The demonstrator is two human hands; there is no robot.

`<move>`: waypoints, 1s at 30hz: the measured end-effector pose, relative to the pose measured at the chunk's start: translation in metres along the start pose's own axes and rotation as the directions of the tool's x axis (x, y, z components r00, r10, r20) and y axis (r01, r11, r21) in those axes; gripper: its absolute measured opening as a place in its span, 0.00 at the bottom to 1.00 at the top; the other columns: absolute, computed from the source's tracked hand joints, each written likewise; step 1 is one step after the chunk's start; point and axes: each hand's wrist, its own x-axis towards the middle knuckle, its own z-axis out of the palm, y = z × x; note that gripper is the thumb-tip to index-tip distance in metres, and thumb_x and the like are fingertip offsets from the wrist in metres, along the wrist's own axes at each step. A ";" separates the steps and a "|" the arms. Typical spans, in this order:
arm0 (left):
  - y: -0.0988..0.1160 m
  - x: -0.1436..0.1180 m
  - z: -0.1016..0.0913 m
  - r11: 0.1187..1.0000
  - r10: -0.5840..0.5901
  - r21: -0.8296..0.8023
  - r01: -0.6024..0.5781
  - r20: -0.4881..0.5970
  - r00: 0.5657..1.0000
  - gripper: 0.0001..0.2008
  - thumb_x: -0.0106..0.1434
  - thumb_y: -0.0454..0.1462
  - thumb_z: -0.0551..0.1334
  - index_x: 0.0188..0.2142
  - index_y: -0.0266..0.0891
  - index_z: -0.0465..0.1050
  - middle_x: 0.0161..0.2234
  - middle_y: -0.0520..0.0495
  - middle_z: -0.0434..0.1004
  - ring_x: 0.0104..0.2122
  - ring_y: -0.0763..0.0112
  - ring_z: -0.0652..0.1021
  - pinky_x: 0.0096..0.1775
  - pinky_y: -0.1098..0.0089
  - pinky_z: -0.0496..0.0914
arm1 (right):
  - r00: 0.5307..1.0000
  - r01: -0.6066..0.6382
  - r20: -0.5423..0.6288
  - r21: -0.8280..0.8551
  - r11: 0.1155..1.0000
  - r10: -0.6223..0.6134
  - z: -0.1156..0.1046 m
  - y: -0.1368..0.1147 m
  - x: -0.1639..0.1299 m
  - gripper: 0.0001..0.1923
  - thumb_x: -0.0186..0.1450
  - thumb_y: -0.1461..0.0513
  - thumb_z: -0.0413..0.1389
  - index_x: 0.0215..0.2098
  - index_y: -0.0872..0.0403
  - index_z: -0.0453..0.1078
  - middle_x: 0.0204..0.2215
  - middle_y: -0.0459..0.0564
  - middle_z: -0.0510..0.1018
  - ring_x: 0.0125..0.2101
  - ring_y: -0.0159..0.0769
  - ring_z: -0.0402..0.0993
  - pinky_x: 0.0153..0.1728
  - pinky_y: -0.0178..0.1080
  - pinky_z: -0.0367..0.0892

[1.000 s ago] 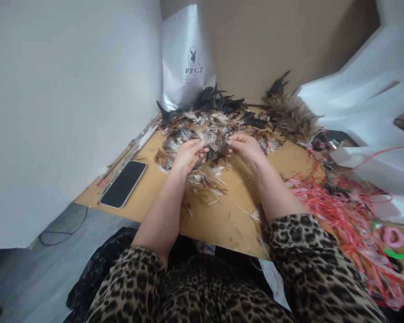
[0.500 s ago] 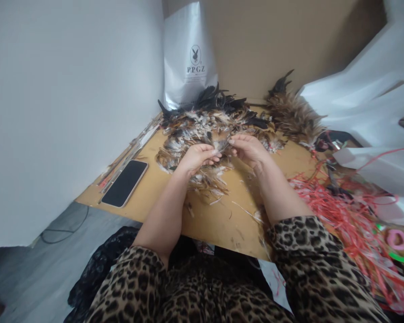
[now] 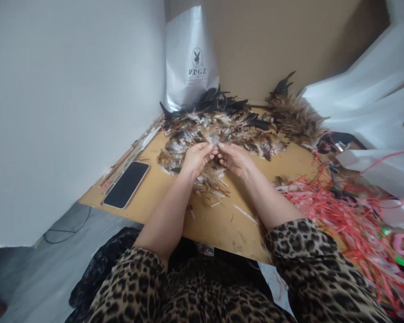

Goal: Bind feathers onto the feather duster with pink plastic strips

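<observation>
Feathers heaped mid-far on counter. White printed bag upright behind heap, far left. Red strips, tangled pile, near right. Brown feather bundle lying far right. Left hand and right hand side by side over heap, fingertips pinched, almost meeting. Phone, dark screen up, left on counter. Pink ring near right, beside strips. Small feather, partly hidden, gripped between both hands' fingertips.

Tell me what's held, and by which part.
Apparently a pale, wispy feather, pinched between the left hand and right hand; which part cannot be told.
</observation>
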 end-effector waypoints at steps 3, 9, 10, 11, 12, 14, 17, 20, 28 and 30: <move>-0.001 -0.003 0.002 0.999 -0.029 0.043 0.027 0.040 0.999 0.05 0.53 0.32 0.67 0.28 0.31 0.72 0.26 0.48 0.77 0.24 0.81 0.76 0.28 0.80 0.67 | 0.998 0.038 -0.049 0.013 0.999 -0.037 0.000 0.002 0.002 0.20 0.41 0.54 0.68 0.23 0.55 0.66 0.21 0.44 0.75 0.22 0.25 0.69 0.20 0.28 0.59; 0.000 -0.002 -0.001 0.996 -0.077 0.054 0.076 0.002 0.997 0.07 0.53 0.33 0.67 0.30 0.32 0.70 0.27 0.47 0.78 0.24 0.76 0.78 0.24 0.80 0.67 | 0.986 0.106 -0.122 -0.057 0.993 -0.112 -0.007 -0.005 0.003 0.24 0.37 0.54 0.70 0.18 0.55 0.60 0.15 0.40 0.68 0.18 0.24 0.64 0.20 0.29 0.57; 0.000 -0.002 -0.002 0.995 -0.082 0.058 0.081 0.012 0.997 0.07 0.53 0.33 0.67 0.30 0.33 0.70 0.27 0.46 0.78 0.25 0.75 0.79 0.24 0.80 0.67 | 0.985 0.116 -0.118 -0.091 0.989 -0.127 -0.008 -0.007 0.002 0.24 0.37 0.53 0.70 0.18 0.55 0.60 0.14 0.40 0.68 0.18 0.24 0.63 0.20 0.29 0.57; 0.000 -0.001 -0.003 0.994 -0.090 0.067 0.088 0.028 0.996 0.08 0.53 0.34 0.67 0.30 0.33 0.70 0.28 0.46 0.79 0.25 0.75 0.79 0.23 0.80 0.66 | 0.984 0.127 -0.106 -0.127 0.984 -0.141 -0.009 -0.008 0.002 0.23 0.38 0.53 0.69 0.17 0.55 0.61 0.14 0.41 0.67 0.17 0.24 0.62 0.20 0.30 0.56; 0.000 -0.001 -0.004 0.992 -0.101 0.079 0.098 0.044 0.994 0.08 0.53 0.34 0.67 0.31 0.33 0.71 0.28 0.45 0.79 0.25 0.75 0.79 0.23 0.81 0.66 | 0.984 0.140 -0.091 -0.164 0.977 -0.156 -0.010 -0.010 0.001 0.23 0.38 0.52 0.69 0.17 0.55 0.62 0.14 0.41 0.67 0.17 0.24 0.60 0.20 0.31 0.55; 0.000 -0.001 -0.004 0.988 -0.124 0.106 0.116 0.074 0.989 0.09 0.53 0.35 0.68 0.32 0.32 0.71 0.29 0.44 0.80 0.24 0.75 0.79 0.22 0.81 0.66 | 0.980 0.171 -0.064 -0.229 0.958 -0.190 -0.011 -0.012 0.001 0.22 0.38 0.52 0.69 0.16 0.56 0.63 0.13 0.41 0.66 0.16 0.23 0.58 0.20 0.31 0.53; 0.000 -0.002 -0.004 0.981 -0.147 0.140 0.133 0.100 0.984 0.09 0.53 0.35 0.67 0.32 0.31 0.73 0.29 0.43 0.80 0.23 0.76 0.78 0.21 0.81 0.66 | 0.972 0.209 -0.040 -0.289 0.934 -0.230 -0.010 -0.013 -0.001 0.22 0.40 0.52 0.68 0.14 0.56 0.63 0.11 0.40 0.64 0.15 0.22 0.54 0.19 0.31 0.50; -0.001 -0.003 -0.004 0.976 -0.159 0.164 0.142 0.099 0.982 0.09 0.53 0.34 0.68 0.32 0.31 0.74 0.29 0.42 0.80 0.23 0.76 0.78 0.21 0.81 0.66 | 0.972 0.207 -0.034 -0.329 0.921 -0.231 -0.009 -0.015 -0.004 0.21 0.41 0.52 0.68 0.14 0.56 0.63 0.11 0.40 0.64 0.16 0.23 0.54 0.19 0.31 0.49; -0.002 -0.002 -0.003 0.972 -0.154 0.197 0.129 0.115 0.981 0.06 0.52 0.32 0.68 0.31 0.30 0.75 0.26 0.43 0.79 0.23 0.78 0.77 0.26 0.80 0.69 | 0.973 0.193 -0.056 -0.339 0.921 -0.225 -0.006 -0.016 -0.006 0.19 0.40 0.54 0.67 0.14 0.56 0.64 0.12 0.41 0.67 0.17 0.23 0.56 0.21 0.31 0.52; -0.001 -0.004 -0.002 0.967 -0.154 0.220 0.127 0.110 0.982 0.05 0.52 0.31 0.67 0.30 0.29 0.75 0.26 0.43 0.79 0.23 0.79 0.77 0.26 0.81 0.69 | 0.971 0.198 -0.060 -0.338 0.920 -0.231 -0.007 -0.015 -0.006 0.19 0.40 0.54 0.67 0.14 0.56 0.64 0.13 0.41 0.67 0.17 0.23 0.57 0.21 0.31 0.53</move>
